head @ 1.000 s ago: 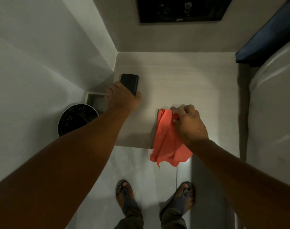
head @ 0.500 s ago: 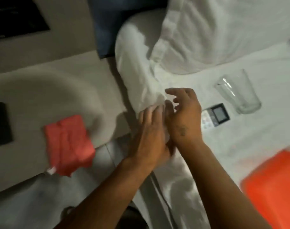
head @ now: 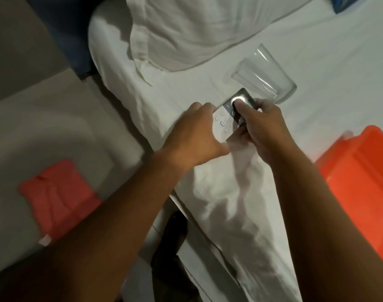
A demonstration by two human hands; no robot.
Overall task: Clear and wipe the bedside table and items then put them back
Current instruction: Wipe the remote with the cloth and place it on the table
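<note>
Bedside table (head: 62,127) fills the left of the view, its pale top bare except for a folded red cloth (head: 59,197) lying near its front edge, partly behind the left forearm. White-sheeted bed (head: 317,101) stands to its right, carrying a pillow (head: 197,29) toward its head, an orange plastic tub (head: 360,175) at its near right edge, a clear drinking glass (head: 264,75) lying on its side, and a small white remote control (head: 232,115) just beside the glass, near the bed's left edge. Both hands are on the remote: the left hand (head: 197,131) curls narrowly around its button end, and the right hand (head: 264,127) grips its display end, the thumb (head: 240,110) pressed onto the dark screen with the other fingers tucked beneath. Judging from this, the step is lifting the remote to wipe it or carry it back to the table. It would go best with a firm hold on the long edges, thumb off the buttons and screen, and a lift away from the glass so that it does not roll.
</note>
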